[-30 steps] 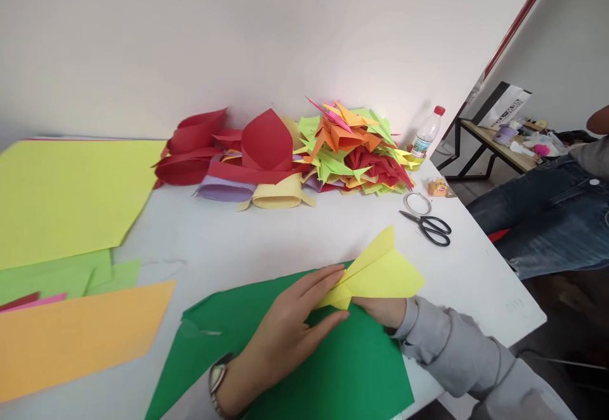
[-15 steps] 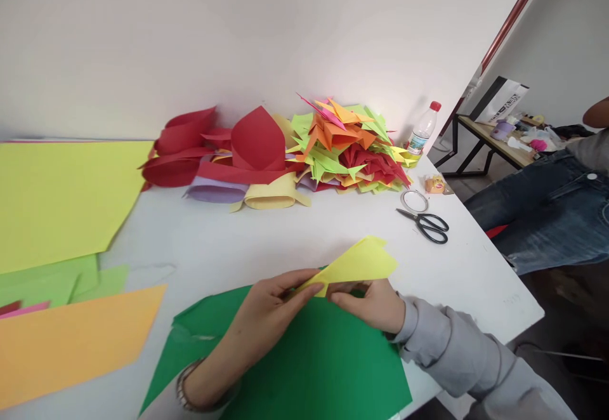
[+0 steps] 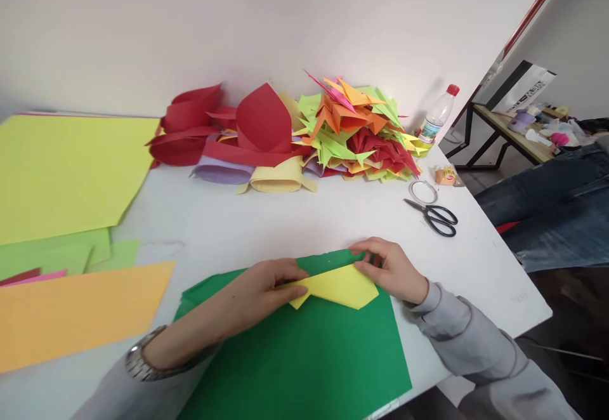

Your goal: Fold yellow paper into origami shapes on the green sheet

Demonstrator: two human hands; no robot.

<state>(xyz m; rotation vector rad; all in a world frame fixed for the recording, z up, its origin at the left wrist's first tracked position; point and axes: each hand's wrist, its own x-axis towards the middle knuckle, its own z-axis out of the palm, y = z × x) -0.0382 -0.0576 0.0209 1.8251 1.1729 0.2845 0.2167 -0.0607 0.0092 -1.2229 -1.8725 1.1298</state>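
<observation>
A folded piece of yellow paper (image 3: pixel 340 285) lies low over a large green sheet (image 3: pixel 328 356), its pointed shape running left to right. My left hand (image 3: pixel 271 290) pinches its narrow left end between thumb and fingers. At the upper right edge, the thumb and bent fingers of my right hand (image 3: pixel 387 268) close on the paper; the fingertips are partly hidden behind the thumb. Above and right of my right hand lie black-handled scissors (image 3: pixel 435 217) and a roll of clear tape (image 3: pixel 423 191).
Along the wall stand red paper shapes (image 3: pixel 264 122) and a heap of folded coloured paper (image 3: pixel 352 128). A bottle (image 3: pixel 438 115) and a small wrapped snack (image 3: pixel 445 176) are at the right. Yellow (image 3: pixel 71 172) and orange sheets (image 3: pixel 85 312) cover the left side. A person's jeans (image 3: pixel 561 210) show beyond the table.
The yellow paper has gone from raised and tilted to nearly flat, turned over the green sheet. My right hand has moved up from below the paper to its upper right edge.
</observation>
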